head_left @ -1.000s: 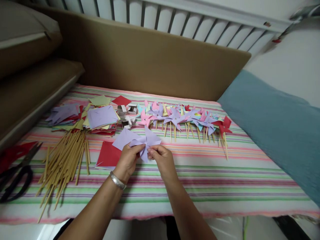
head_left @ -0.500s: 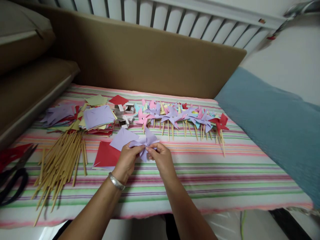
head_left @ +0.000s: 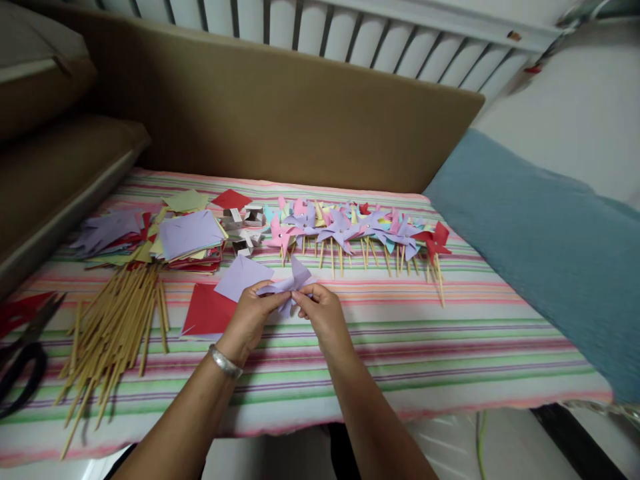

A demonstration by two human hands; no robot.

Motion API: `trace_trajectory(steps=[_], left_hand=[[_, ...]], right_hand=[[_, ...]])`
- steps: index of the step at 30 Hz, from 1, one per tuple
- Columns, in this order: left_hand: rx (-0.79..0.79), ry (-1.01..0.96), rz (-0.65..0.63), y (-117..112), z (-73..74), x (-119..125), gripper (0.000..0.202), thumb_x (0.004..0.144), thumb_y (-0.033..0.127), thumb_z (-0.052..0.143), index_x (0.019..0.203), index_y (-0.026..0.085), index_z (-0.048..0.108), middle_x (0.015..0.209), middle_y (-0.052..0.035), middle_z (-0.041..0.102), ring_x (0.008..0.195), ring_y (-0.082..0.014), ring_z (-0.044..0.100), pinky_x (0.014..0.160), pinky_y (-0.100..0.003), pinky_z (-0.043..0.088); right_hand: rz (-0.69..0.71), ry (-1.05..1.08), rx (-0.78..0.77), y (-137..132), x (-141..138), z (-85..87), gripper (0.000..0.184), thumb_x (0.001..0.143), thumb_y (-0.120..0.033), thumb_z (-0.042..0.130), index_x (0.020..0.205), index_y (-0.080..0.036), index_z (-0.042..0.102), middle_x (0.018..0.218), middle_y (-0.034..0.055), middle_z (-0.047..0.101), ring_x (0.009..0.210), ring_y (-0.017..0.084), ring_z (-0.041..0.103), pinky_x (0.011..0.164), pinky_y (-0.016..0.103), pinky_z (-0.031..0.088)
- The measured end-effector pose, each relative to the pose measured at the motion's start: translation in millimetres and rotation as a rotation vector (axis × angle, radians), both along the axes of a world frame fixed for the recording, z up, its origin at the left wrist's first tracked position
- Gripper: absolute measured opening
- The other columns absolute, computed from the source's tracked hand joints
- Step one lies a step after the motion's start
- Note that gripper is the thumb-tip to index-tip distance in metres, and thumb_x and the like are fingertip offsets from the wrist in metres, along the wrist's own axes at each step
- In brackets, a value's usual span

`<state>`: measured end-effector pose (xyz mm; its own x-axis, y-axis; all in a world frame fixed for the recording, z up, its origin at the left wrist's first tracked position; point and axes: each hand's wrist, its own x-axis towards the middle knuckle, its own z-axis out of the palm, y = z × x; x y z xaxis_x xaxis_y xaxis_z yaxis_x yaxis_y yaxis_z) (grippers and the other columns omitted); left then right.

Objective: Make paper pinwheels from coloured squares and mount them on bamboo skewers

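Note:
A purple paper pinwheel (head_left: pixel 299 272) with folded blades is held just above the striped cloth. My left hand (head_left: pixel 254 312) pinches it from the left, thumb near its centre. From the right, the fingertips of my right hand (head_left: pixel 320 308) are closed at the centre too; whether a pin is between them is hidden. Close to my left hand lie a purple paper square (head_left: pixel 243 277) and a red paper square (head_left: pixel 207 309), the red one on top of a purple sheet.
Wooden sticks (head_left: pixel 117 320) and black-handled scissors (head_left: pixel 26 360) lie at the left. Behind them are stacked paper squares (head_left: pixel 191 235) and small open boxes (head_left: pixel 245 237). Finished pinwheels (head_left: pixel 340 230) on sticks form a row at the back. A brown board (head_left: pixel 280 120) stands behind.
My hands stay at the pinwheel's centre, while its blades have tilted and its lower blade shows less. The whole view has shifted slightly, with the table things appearing a little further left.

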<state>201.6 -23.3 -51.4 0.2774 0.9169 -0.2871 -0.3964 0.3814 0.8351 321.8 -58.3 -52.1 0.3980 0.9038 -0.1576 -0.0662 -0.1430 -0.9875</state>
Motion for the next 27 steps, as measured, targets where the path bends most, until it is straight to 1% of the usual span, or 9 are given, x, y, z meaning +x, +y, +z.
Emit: trace_trajectory(steps=[8, 12, 14, 17, 19, 21, 23, 25, 27], left_hand=[[0.005, 0.053, 0.018, 0, -5.0, 0, 0.017, 0.055, 0.020, 0.077, 0.068, 0.014, 0.067, 0.061, -0.0004, 0.063, 0.056, -0.0124, 0.056, 0.056, -0.024, 0.042], [0.018, 0.076, 0.057, 8, -2.9, -7, 0.015, 0.056, 0.019, 0.075, 0.067, 0.014, 0.067, 0.062, -0.0001, 0.062, 0.057, -0.0120, 0.055, 0.056, -0.023, 0.042], [0.029, 0.092, 0.066, 11, -1.0, -12, 0.013, 0.056, 0.019, 0.074, 0.065, 0.015, 0.066, 0.063, -0.0004, 0.063, 0.059, -0.0124, 0.056, 0.058, -0.023, 0.043], [0.018, 0.130, -0.037, 12, 0.9, -17, 0.013, 0.054, 0.018, 0.075, 0.064, 0.014, 0.066, 0.063, -0.0024, 0.064, 0.061, -0.0153, 0.058, 0.060, -0.025, 0.044], [0.010, 0.155, -0.151, 9, 1.2, -16, 0.015, 0.055, 0.019, 0.074, 0.067, 0.014, 0.068, 0.063, -0.0040, 0.065, 0.061, -0.0170, 0.059, 0.061, -0.028, 0.045], [0.012, 0.181, -0.259, 5, 0.8, -13, 0.016, 0.056, 0.019, 0.072, 0.071, 0.013, 0.069, 0.067, -0.0052, 0.067, 0.061, -0.0177, 0.060, 0.062, -0.029, 0.046], [0.019, 0.216, -0.348, 1, -0.1, -10, 0.018, 0.058, 0.018, 0.070, 0.075, 0.013, 0.070, 0.069, -0.0051, 0.068, 0.061, -0.0172, 0.060, 0.062, -0.028, 0.046], [0.029, 0.253, -0.410, -1, -1.5, -7, 0.020, 0.058, 0.016, 0.068, 0.078, 0.013, 0.071, 0.071, -0.0041, 0.069, 0.061, -0.0159, 0.060, 0.061, -0.027, 0.045], [0.042, 0.284, -0.441, -2, -3.3, -5, 0.021, 0.058, 0.015, 0.068, 0.079, 0.013, 0.071, 0.070, -0.0031, 0.069, 0.059, -0.0150, 0.059, 0.060, -0.026, 0.044]], right_hand=[[0.019, -0.029, -0.034, -2, -5, 4.0, 0.020, 0.060, -0.032, 0.070, 0.057, -0.018, 0.057, 0.044, -0.0063, 0.051, 0.040, 0.009, 0.047, 0.043, 0.021, 0.036], [0.134, -0.024, -0.068, -7, 9, 15.2, 0.020, 0.060, -0.032, 0.071, 0.071, -0.018, 0.061, 0.054, -0.0037, 0.060, 0.045, 0.011, 0.052, 0.044, 0.023, 0.040], [0.089, -0.111, -0.064, -9, 21, 19.9, 0.025, 0.062, -0.034, 0.070, 0.080, -0.019, 0.063, 0.061, -0.0007, 0.065, 0.052, 0.013, 0.056, 0.049, 0.025, 0.044], [-0.007, -0.167, -0.020, -9, 35, 21.1, 0.042, 0.061, -0.032, 0.073, 0.099, -0.019, 0.062, 0.075, 0.0024, 0.068, 0.070, 0.018, 0.062, 0.065, 0.030, 0.048], [0.060, -0.081, -0.008, -9, 38, 18.3, 0.059, 0.058, -0.027, 0.075, 0.114, -0.020, 0.056, 0.080, 0.0025, 0.068, 0.077, 0.020, 0.063, 0.069, 0.032, 0.048], [0.215, 0.019, -0.036, -9, 37, 14.4, 0.071, 0.059, -0.024, 0.073, 0.125, -0.021, 0.048, 0.076, 0.0003, 0.066, 0.070, 0.019, 0.062, 0.064, 0.031, 0.047], [0.345, 0.054, -0.064, -10, 35, 10.5, 0.075, 0.061, -0.021, 0.071, 0.130, -0.023, 0.042, 0.070, -0.0023, 0.063, 0.062, 0.016, 0.058, 0.058, 0.028, 0.044], [0.389, 0.009, -0.082, -12, 34, 7.2, 0.074, 0.062, -0.018, 0.070, 0.130, -0.026, 0.043, 0.068, -0.0034, 0.061, 0.057, 0.014, 0.054, 0.054, 0.025, 0.042], [0.386, -0.055, -0.089, -13, 35, 4.4, 0.071, 0.062, -0.016, 0.068, 0.129, -0.028, 0.046, 0.067, -0.0039, 0.058, 0.056, 0.013, 0.051, 0.052, 0.024, 0.039]])
